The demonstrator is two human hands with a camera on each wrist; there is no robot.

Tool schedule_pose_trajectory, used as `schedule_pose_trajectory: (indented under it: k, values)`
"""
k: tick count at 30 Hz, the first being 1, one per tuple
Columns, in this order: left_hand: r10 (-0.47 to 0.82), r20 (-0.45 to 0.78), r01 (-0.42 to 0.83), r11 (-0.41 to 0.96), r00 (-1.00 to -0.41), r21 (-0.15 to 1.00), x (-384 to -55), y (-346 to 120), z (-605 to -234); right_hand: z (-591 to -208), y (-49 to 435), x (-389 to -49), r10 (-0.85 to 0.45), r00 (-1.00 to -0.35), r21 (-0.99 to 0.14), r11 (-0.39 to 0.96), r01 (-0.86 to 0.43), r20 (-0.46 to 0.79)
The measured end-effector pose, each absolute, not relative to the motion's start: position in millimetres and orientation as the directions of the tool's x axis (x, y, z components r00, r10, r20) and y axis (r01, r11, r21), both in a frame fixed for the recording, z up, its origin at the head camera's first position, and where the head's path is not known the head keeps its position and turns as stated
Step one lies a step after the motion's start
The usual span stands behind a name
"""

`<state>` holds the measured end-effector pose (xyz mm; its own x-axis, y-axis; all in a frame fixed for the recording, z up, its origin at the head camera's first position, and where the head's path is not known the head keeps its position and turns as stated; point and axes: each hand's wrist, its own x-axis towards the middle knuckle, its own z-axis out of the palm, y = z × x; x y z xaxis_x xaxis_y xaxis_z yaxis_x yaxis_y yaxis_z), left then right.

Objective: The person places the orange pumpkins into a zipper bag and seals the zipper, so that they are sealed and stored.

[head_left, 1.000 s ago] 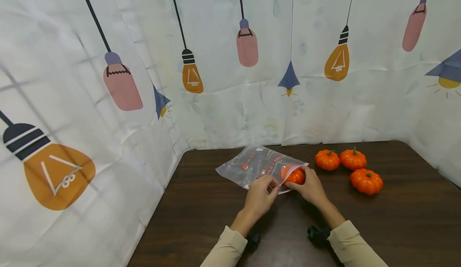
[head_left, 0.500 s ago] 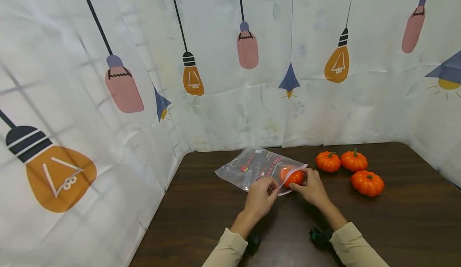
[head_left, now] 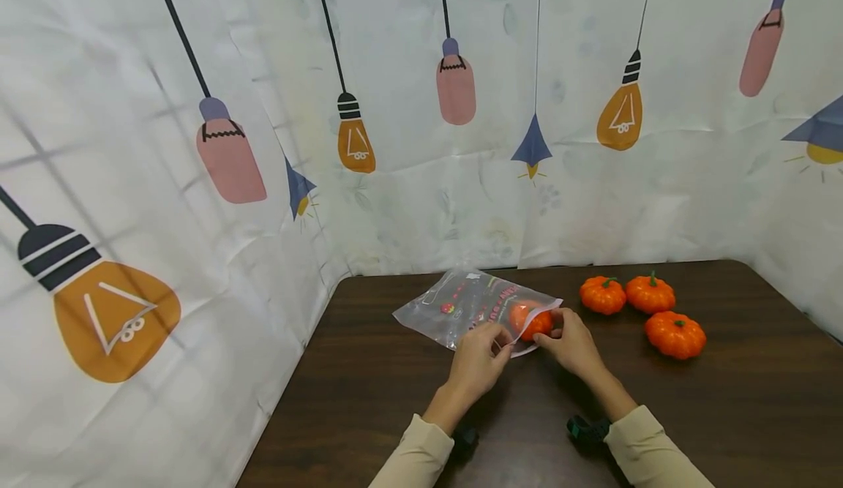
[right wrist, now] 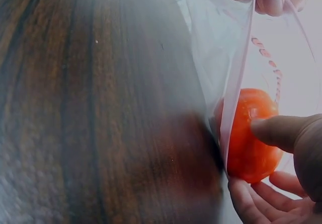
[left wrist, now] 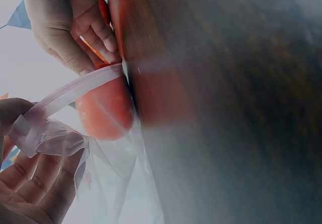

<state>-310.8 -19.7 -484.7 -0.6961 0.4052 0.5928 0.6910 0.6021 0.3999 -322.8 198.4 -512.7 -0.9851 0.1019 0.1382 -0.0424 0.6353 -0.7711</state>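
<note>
A clear plastic zip bag [head_left: 454, 301] with red print lies on the table, its mouth facing right. At that mouth my left hand [head_left: 479, 360] pinches the bag's rim between thumb and fingers, and the left wrist view shows the pale zip strip [left wrist: 75, 90] lifted. Partly inside the bag sits a small orange pumpkin [head_left: 538, 325]. My right hand [head_left: 571, 342] holds it from the right: in the right wrist view the thumb [right wrist: 276, 132] lies on the pumpkin [right wrist: 249, 148] and the other fingers are at its lower side. Bag film covers the pumpkin's far side.
Three more small orange pumpkins with green stems, a left one [head_left: 602, 295], a back one [head_left: 650, 294] and a front one [head_left: 675, 335], stand to the right on the dark wooden table [head_left: 369, 385]. A white printed curtain [head_left: 408, 217] hangs behind and at the left.
The pumpkin has shifted slightly left, a little deeper into the bag's mouth. Both hands stay nearly in place, and the head view has moved slightly.
</note>
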Motion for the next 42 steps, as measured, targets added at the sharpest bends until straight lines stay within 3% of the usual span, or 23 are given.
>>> schedule_pose_trajectory:
  k: [15,30,42]
  values:
    - [0.429,0.582,0.702,0.588,-0.691,0.402,-310,-19,-485,-512,197,-322,0.136,-0.978,-0.797,0.603,-0.046,0.159]
    - [0.441,0.571,0.709,0.561,-0.692,0.427,-310,-21,-484,-510,201,-325,-0.097,-0.973,-0.749,0.623,-0.223,0.209]
    - [0.413,0.589,0.688,0.621,-0.694,0.376,-313,-22,-485,-484,239,-322,-0.062,-0.975,-0.77,0.603,-0.209,0.215]
